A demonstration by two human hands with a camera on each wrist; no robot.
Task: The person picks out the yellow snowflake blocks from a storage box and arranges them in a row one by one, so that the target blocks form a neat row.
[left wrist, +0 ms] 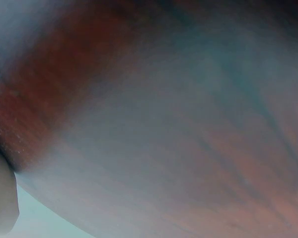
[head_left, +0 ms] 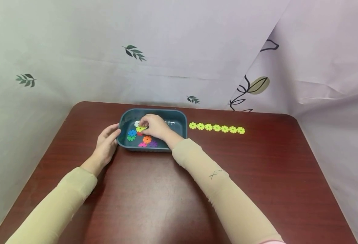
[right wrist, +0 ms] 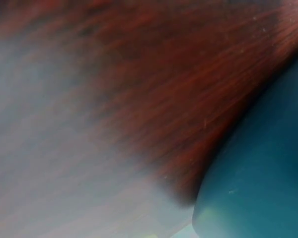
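A dark blue-green plastic tray [head_left: 175,146] sits near the table's back edge, with flower-shaped plastic discs inside. My right hand [head_left: 155,126] reaches down into it, its thumb and fingertips at a yellow disc [head_left: 140,129] that they appear to pinch. Around those fingers lie a white disc [head_left: 137,124], a blue disc [head_left: 132,133], a green disc [head_left: 131,138] and an orange disc [head_left: 147,139]. A red disc is mostly covered by the thumb. My left hand [head_left: 105,144] touches the tray's left end with fingertips and thumb, its fingers loosely extended.
To the tray's right, several yellow discs [head_left: 216,128] lie in a straight row on the reddish-brown table [head_left: 258,176]. Pale cloth with leaf prints [head_left: 172,67] hangs behind the table. Both wrist views are mostly blurred; the right one shows the tray's outer wall [right wrist: 268,173].
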